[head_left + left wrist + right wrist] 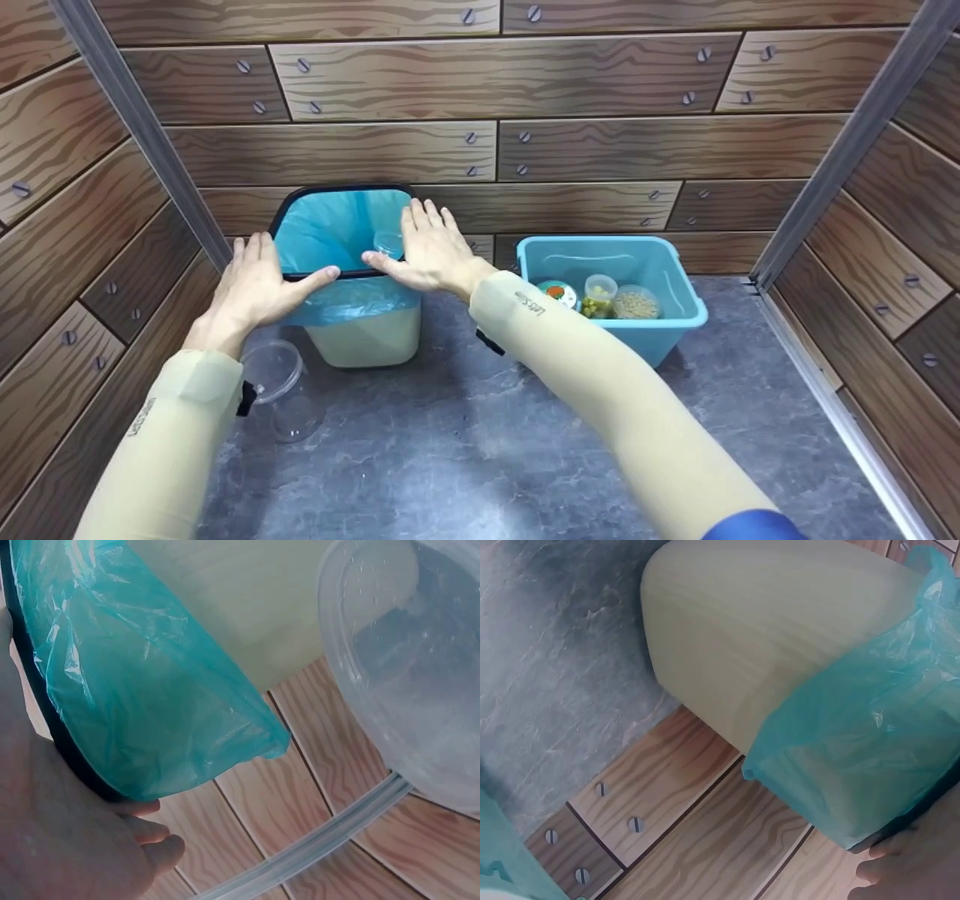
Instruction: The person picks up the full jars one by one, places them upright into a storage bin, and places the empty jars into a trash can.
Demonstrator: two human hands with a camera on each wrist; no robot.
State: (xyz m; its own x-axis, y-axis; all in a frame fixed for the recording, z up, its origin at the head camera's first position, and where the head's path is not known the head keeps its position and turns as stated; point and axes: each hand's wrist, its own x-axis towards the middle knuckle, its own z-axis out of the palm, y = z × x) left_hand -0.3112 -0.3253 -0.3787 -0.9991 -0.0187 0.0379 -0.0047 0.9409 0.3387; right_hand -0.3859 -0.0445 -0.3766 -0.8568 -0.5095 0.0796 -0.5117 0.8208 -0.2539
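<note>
A cream trash bin point(364, 337) with a black rim stands on the floor, lined with a translucent blue bag point(322, 225) folded over its edge. My left hand point(251, 289) rests at the rim's left side, fingers straight and thumb stretched along the front. On the opposite side my right hand point(431, 247) lies at the rim with extended fingers, its thumb pointing left. Inside the bag, beside that thumb, a clear plastic piece point(388, 243) shows partly. The right wrist view has the folded bag edge point(847, 757) close to the fingertips.
A clear plastic tub point(296, 420) is on the floor near my left wrist. To the right stands a light blue basket point(611, 323) holding a clear cup of green pieces point(598, 298), a tub of beige grains point(636, 304) and a round lidded container point(559, 292). Wood-patterned walls enclose the floor.
</note>
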